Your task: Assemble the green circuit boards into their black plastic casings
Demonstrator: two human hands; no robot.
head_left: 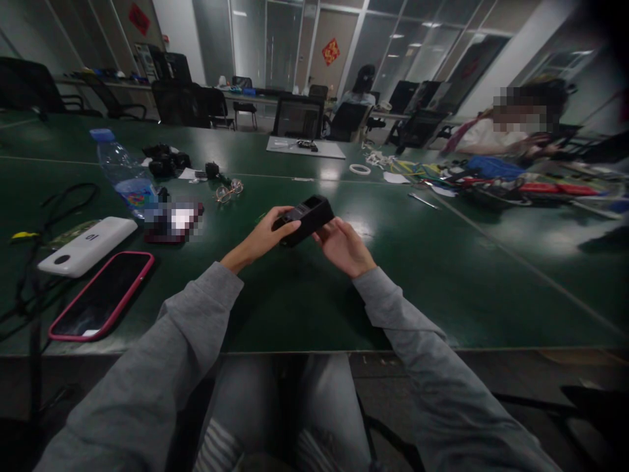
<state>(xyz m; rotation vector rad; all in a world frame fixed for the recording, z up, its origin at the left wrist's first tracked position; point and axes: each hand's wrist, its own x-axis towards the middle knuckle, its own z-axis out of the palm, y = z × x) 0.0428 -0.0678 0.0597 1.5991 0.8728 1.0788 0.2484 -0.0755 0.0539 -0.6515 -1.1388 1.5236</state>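
A black box-shaped device point(314, 219) with a recessed dark panel on its upper face is held tilted just above the green table point(295, 301). My left hand point(270, 236) grips its left end, thumb along the near side and fingers over the top. At its right end, my right hand point(344, 246) is closed against the lower side with the palm turned inward. Some of its fingertips are hidden behind the device. What the device is exactly I cannot make out.
Left on the table are a pink-edged phone point(105, 295), a white power bank point(88, 248), a plastic bottle point(122, 174), another phone point(174, 221), glasses point(228, 190) and black cables point(37, 262). A pen point(424, 200), white ring point(360, 169) and cluttered cables lie right, near a seated person point(515, 124).
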